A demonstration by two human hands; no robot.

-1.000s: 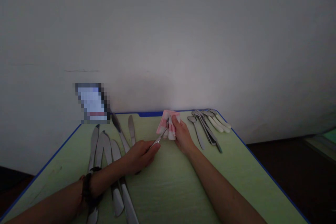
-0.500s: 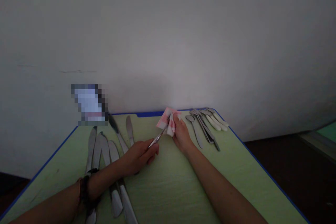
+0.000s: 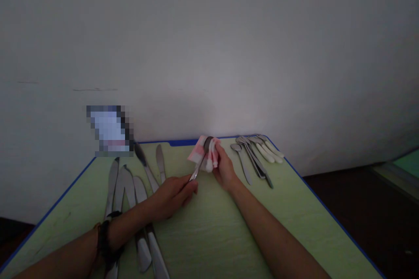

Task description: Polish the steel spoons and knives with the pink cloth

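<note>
My left hand [image 3: 178, 194] is closed around the handle of a metal spoon [image 3: 207, 144], whose bowl points away from me. Behind the bowl lies a pink and white cloth [image 3: 197, 151], pinched in my right hand [image 3: 224, 166]. The bowl rests against the cloth and shows on its near side. Under and beyond my left forearm several table knives [image 3: 140, 189] lie fanned out, partly hidden by the arm. To the right of my right hand is a small spoon [image 3: 241, 161], with a bunch of spoons [image 3: 257, 159] beside it.
Several white-handled pieces of cutlery [image 3: 270, 152] lie at the far right corner of the green table [image 3: 209, 235], which has a blue edge. A blurred-out device with a lit screen [image 3: 109, 128] stands at the far left corner. A grey wall [image 3: 209, 52] rises behind the table.
The cloth has opened away from the spoon's bowl, which was wrapped and hidden before and now shows. My right hand's fingers have shifted slightly; my left hand stays nearly in place.
</note>
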